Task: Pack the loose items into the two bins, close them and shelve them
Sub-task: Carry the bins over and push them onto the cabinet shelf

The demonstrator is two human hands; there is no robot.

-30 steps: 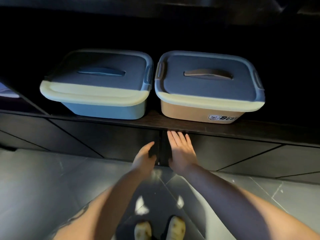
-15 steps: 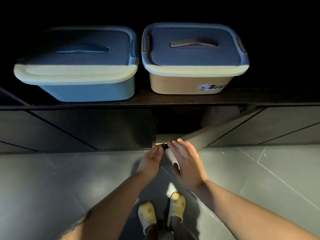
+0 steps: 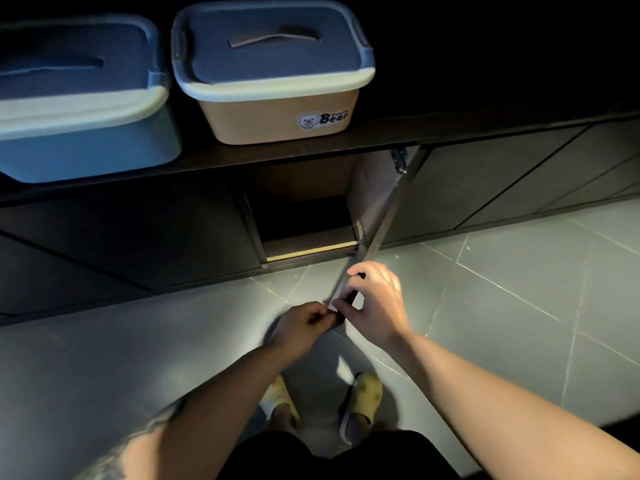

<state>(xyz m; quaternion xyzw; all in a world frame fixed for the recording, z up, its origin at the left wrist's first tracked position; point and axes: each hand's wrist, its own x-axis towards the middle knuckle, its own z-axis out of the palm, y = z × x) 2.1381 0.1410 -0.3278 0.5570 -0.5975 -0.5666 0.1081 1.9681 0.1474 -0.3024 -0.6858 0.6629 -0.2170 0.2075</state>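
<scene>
Swung out from nearly shut, the cabinet door (image 3: 377, 233) now stands wide, baring a dark compartment (image 3: 301, 216). Both hands pinch its free edge: left hand (image 3: 304, 323) curled at the tip, right hand (image 3: 377, 303) gripping just above. Closed, the blue bin (image 3: 79, 147) and tan bin (image 3: 277, 112) sit side by side on the shelf (image 3: 381, 135) above

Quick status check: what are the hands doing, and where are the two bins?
Both hands, left and right, grip the open dark cabinet door. Blue lidded bin and tan lidded bin closed on top. Nothing blocking.
</scene>
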